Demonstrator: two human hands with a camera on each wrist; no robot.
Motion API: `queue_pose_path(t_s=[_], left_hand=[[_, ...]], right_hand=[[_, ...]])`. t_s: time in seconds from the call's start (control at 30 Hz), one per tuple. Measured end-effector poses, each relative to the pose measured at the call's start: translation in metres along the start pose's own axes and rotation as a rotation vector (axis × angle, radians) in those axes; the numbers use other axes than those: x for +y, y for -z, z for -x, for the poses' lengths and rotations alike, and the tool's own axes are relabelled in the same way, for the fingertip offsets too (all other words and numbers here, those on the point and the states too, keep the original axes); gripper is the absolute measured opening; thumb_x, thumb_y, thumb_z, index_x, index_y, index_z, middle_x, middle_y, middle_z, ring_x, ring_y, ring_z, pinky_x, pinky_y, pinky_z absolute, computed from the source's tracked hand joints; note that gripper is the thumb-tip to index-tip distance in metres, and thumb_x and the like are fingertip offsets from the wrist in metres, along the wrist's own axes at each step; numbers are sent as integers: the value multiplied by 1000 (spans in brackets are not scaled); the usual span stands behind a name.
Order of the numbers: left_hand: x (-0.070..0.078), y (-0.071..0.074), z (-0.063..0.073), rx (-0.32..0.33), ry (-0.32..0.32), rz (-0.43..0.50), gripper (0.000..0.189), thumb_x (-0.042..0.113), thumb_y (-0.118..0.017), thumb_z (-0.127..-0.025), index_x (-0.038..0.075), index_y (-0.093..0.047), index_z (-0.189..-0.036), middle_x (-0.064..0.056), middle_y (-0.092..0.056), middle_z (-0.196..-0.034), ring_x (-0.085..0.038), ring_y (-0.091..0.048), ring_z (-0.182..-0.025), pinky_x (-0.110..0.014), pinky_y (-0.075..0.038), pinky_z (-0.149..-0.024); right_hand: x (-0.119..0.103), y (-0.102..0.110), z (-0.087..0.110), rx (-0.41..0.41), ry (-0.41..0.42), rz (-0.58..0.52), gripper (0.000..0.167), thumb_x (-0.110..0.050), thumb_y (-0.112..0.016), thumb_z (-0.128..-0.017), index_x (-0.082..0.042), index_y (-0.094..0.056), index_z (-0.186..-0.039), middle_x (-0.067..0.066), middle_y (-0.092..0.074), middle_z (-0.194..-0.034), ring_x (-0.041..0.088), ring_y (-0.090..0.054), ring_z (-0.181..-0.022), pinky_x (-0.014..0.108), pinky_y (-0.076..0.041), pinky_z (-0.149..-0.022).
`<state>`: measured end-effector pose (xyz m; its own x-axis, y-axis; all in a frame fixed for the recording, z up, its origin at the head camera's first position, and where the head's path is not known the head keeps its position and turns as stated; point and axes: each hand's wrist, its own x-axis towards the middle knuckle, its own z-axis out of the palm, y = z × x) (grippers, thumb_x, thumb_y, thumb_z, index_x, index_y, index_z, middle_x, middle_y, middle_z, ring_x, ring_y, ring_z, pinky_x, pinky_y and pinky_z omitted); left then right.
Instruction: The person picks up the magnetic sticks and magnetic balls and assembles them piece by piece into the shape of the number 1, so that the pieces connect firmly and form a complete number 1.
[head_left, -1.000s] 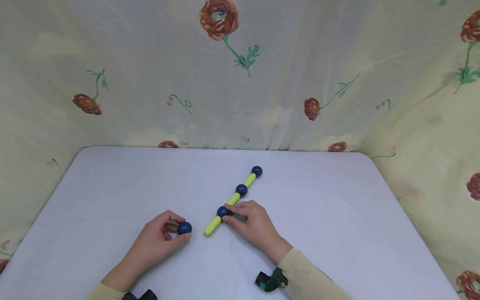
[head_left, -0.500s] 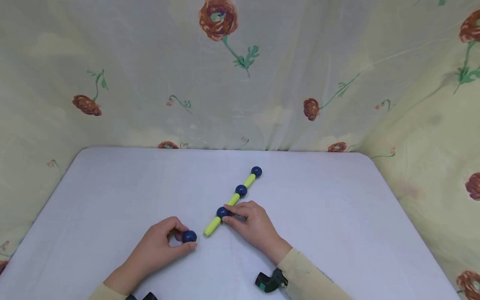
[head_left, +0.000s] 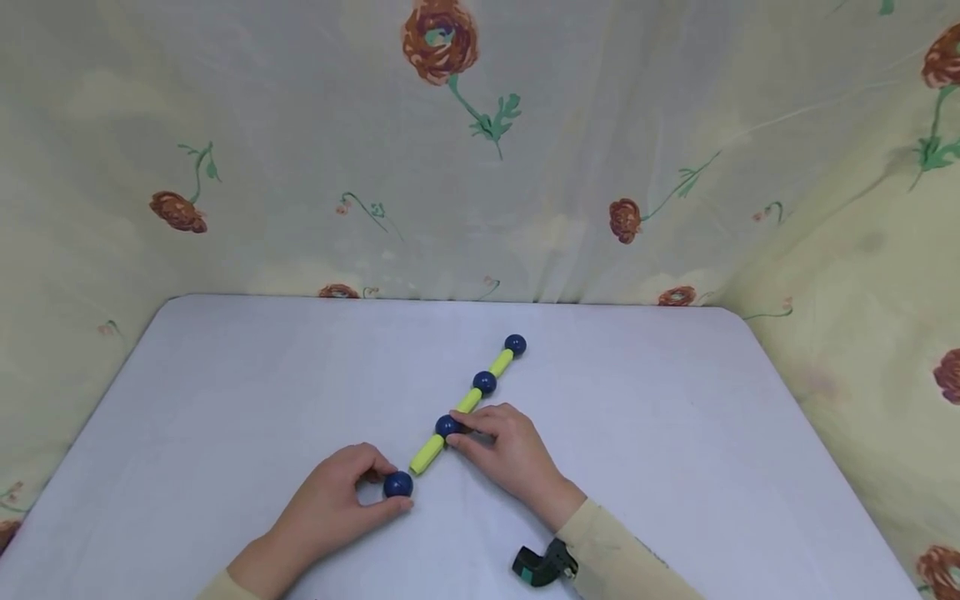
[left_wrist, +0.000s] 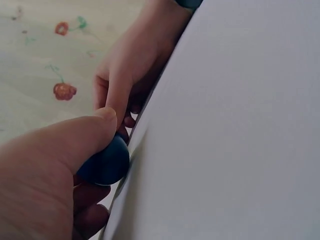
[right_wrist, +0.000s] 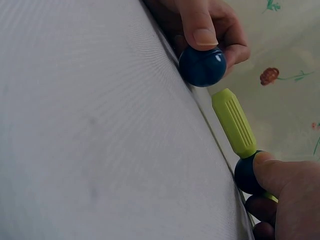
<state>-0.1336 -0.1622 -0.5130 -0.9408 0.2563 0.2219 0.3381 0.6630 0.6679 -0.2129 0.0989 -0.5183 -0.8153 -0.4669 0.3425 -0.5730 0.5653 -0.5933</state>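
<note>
A chain of blue balls and yellow-green rods lies slantwise on the white table. Its far ball [head_left: 515,344] and middle ball [head_left: 484,382] are joined by rods. My right hand [head_left: 510,454] pinches the chain's nearest ball [right_wrist: 246,175] between thumb and fingers. From that ball a ribbed rod [right_wrist: 234,122] points toward the left hand, its near end bare. My left hand [head_left: 330,504] pinches a loose blue ball [head_left: 398,485] between thumb and fingers. This ball sits just off the rod's bare end, with a small gap in the right wrist view.
The white table [head_left: 637,433] stretches out on both sides of the chain. Behind and beside it hangs a flowered cloth [head_left: 555,208]. A black wrist device [head_left: 545,563] shows under the right sleeve [head_left: 618,550].
My left hand has moved right and nearer the body with the loose ball, bringing it close to the rod's bare end. The right hand and the chain have stayed in place.
</note>
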Motion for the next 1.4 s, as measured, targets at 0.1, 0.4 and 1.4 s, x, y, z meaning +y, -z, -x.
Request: queue_pose_path(t_s=[0.1,0.4,1.4], left_hand=[[2,-2,0,5,17,-15,36,56,-82,-74,32,-64,-94,24,-57,-89,0,-54,-83,-27,-50,-76],[4,-4,-4,21,32,-50,37,60,-79,-74,32,-65,-94,25,-57,-89,0,-53,-84,-27,-50,-75],[5,-5,4,-52,-76,-25,33,43,-82,-80,39,-66,-109,30,-58,-105,3,-52,-99,-32,-49,-86]], right_hand=[[-1,0,0,1,5,-2,35,-35,-75,-89,-20,-73,-120,-10,-72,-102,4,-59,-92,26,-49,-76],[-1,-1,0,3,-1,5,35,-37,-75,-89,-21,-73,-120,-11,-72,-104,3,-58,-92,26,-48,-75],[31,21,-21,91,-204,8,34,-31,-69,-94,-15,-68,-125,0,-65,-110,14,-60,-99,37,-50,-85]])
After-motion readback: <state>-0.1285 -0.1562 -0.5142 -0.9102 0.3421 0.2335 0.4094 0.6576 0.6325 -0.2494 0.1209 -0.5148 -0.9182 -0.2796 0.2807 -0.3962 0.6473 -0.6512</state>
